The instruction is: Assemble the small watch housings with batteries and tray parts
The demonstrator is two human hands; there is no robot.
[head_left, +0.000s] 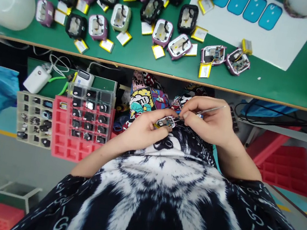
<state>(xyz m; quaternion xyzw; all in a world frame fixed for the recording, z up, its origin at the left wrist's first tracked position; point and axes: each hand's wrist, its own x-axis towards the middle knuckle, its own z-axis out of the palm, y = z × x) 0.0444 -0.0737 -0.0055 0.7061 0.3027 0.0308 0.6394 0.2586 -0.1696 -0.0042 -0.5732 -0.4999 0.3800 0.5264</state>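
Above my lap, below the bench edge, my left hand (148, 128) grips a small opened watch case (166, 122) between thumb and fingers, its circuit parts facing up. My right hand (208, 118) pinches thin metal tweezers (212, 109), whose rear end sticks out to the upper right. The tips reach the upper right side of the case, where my fingers partly hide them. A bit of yellow shows at the case's lower left.
The green bench (280, 86) holds several opened watch cases with yellow-edged batteries, a white sheet (284, 47) and blue pieces (270, 16). Left of my lap are a red tray (58, 140), a clear compartment tray (90, 116), a beige tray (24, 118) and a white power bank (37, 78).
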